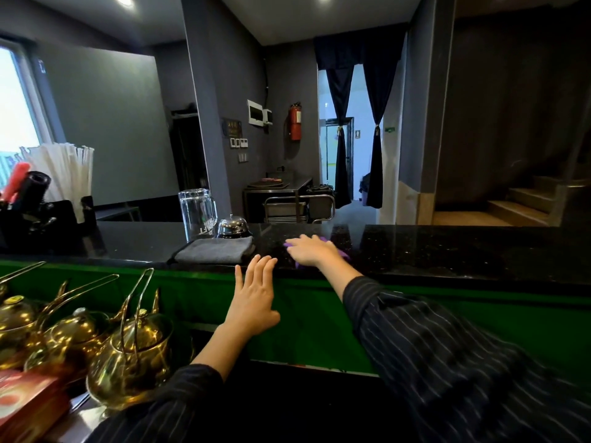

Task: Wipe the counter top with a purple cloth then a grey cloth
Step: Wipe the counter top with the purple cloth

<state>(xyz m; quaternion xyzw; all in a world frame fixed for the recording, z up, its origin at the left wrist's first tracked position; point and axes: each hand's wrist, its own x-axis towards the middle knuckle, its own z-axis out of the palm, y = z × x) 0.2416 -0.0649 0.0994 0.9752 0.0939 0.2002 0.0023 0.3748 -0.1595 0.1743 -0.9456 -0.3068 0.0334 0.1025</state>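
My right hand lies flat on the purple cloth on the black speckled counter top, and the hand covers most of the cloth. The grey cloth lies folded on the counter just left of it, near the front edge. My left hand is open with fingers spread, fingertips at the counter's front edge, in front of the green panel. It holds nothing.
A glass mug and a chrome call bell stand behind the grey cloth. A holder of wrapped straws and black utensils sit at far left. Brass teapots and a red box crowd the lower left.
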